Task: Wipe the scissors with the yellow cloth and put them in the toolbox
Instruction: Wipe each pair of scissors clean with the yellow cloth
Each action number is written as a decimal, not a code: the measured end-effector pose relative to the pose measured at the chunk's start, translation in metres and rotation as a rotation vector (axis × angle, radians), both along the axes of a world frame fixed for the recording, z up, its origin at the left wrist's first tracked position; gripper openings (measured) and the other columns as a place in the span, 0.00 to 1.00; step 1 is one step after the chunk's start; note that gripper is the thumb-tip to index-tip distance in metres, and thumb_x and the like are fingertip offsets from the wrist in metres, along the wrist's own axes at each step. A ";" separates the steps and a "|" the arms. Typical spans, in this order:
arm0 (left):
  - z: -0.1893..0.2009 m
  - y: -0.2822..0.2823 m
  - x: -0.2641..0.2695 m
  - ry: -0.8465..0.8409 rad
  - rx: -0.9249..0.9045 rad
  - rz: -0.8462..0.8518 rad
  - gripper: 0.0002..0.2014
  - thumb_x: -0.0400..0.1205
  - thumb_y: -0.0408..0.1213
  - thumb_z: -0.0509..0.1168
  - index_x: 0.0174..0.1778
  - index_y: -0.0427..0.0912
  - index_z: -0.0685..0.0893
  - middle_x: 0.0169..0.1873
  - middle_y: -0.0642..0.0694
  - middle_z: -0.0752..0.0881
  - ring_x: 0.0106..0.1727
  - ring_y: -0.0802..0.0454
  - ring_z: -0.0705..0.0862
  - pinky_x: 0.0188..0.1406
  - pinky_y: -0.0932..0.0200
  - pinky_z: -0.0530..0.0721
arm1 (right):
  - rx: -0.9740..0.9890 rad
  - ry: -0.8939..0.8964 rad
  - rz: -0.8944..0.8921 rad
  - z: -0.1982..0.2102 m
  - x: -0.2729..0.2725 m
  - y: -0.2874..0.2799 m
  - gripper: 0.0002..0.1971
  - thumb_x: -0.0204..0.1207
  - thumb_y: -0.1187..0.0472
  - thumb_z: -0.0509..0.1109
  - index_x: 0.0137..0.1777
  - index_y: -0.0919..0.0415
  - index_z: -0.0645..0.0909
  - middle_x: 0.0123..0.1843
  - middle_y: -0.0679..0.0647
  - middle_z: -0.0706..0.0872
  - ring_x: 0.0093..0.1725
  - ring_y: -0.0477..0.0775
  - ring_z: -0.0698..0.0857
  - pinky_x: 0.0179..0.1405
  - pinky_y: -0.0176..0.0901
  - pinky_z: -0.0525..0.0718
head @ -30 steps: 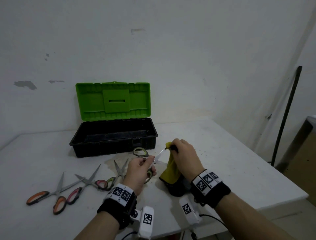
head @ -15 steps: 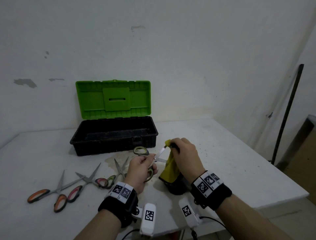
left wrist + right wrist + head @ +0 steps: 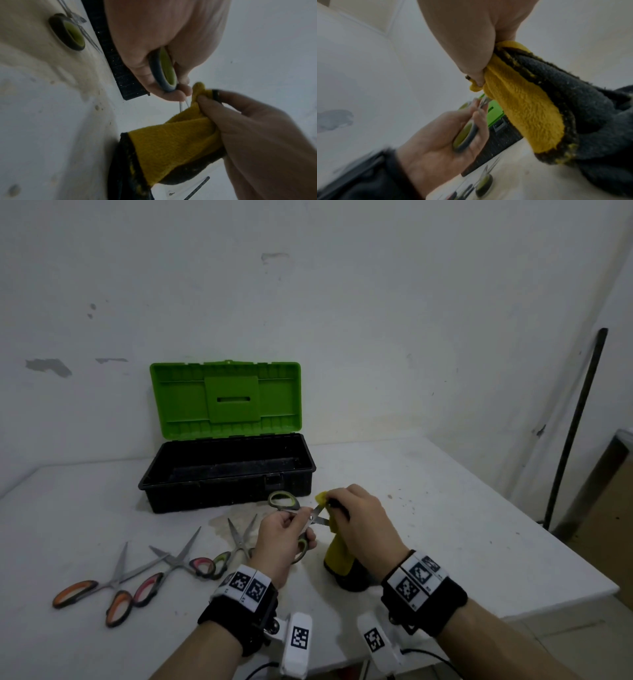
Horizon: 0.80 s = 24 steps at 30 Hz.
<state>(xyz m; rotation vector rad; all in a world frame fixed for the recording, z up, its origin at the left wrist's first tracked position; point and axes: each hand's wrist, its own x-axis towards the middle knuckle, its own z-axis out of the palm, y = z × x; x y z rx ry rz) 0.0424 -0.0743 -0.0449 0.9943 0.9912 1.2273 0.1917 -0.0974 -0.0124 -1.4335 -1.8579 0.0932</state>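
Observation:
My left hand (image 3: pixel 286 534) grips the grey-and-green handled scissors (image 3: pixel 284 501) by the handles, their blades spread and pointing right. My right hand (image 3: pixel 356 518) pinches the yellow cloth (image 3: pixel 337 554) round the blade tips; the cloth's dark lower end rests on the table. In the left wrist view the lower green handle (image 3: pixel 167 70) lies in my curled fingers and the thin blades run into the cloth (image 3: pixel 173 142). In the right wrist view the cloth (image 3: pixel 522 108) hangs from my fist above the scissors (image 3: pixel 465 134). The toolbox (image 3: pixel 226 470) stands behind with its green lid (image 3: pixel 226 398) up.
Three more pairs of scissors lie on the white table (image 3: pixel 445 508) at the left: orange-handled (image 3: pixel 92 594), pink-handled (image 3: pixel 171 566) and a small green-handled pair (image 3: pixel 236 542). A dark pole (image 3: pixel 575 422) leans on the wall at the right. The table's right edge lies near my right forearm.
The scissors' blades have spread wider, and my right hand has slid the cloth inward along them toward the pivot. The view has shifted slightly.

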 end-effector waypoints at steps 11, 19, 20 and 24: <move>-0.006 0.000 -0.005 0.016 -0.006 0.026 0.11 0.87 0.36 0.66 0.50 0.29 0.85 0.26 0.39 0.81 0.25 0.50 0.79 0.25 0.62 0.82 | 0.008 0.098 -0.136 0.003 0.022 0.018 0.09 0.83 0.59 0.66 0.59 0.54 0.85 0.49 0.50 0.82 0.47 0.49 0.81 0.45 0.35 0.75; -0.003 0.000 -0.003 -0.014 -0.001 -0.014 0.11 0.87 0.35 0.65 0.51 0.30 0.86 0.28 0.40 0.80 0.25 0.52 0.78 0.24 0.64 0.82 | -0.040 -0.028 -0.030 -0.005 0.005 0.008 0.10 0.84 0.60 0.65 0.60 0.54 0.85 0.52 0.51 0.81 0.47 0.52 0.81 0.46 0.43 0.81; -0.005 0.000 -0.003 -0.008 -0.004 -0.008 0.10 0.87 0.35 0.65 0.51 0.31 0.86 0.27 0.40 0.80 0.25 0.52 0.78 0.24 0.63 0.82 | -0.046 0.003 -0.078 -0.003 0.011 0.012 0.10 0.84 0.59 0.65 0.59 0.54 0.85 0.50 0.51 0.81 0.47 0.52 0.81 0.45 0.41 0.79; -0.007 0.001 -0.005 -0.017 -0.023 0.016 0.09 0.87 0.36 0.66 0.51 0.31 0.86 0.26 0.41 0.81 0.26 0.52 0.79 0.28 0.60 0.84 | -0.006 0.053 -0.130 0.005 0.019 0.017 0.09 0.83 0.59 0.65 0.58 0.54 0.85 0.48 0.50 0.81 0.47 0.52 0.81 0.46 0.40 0.80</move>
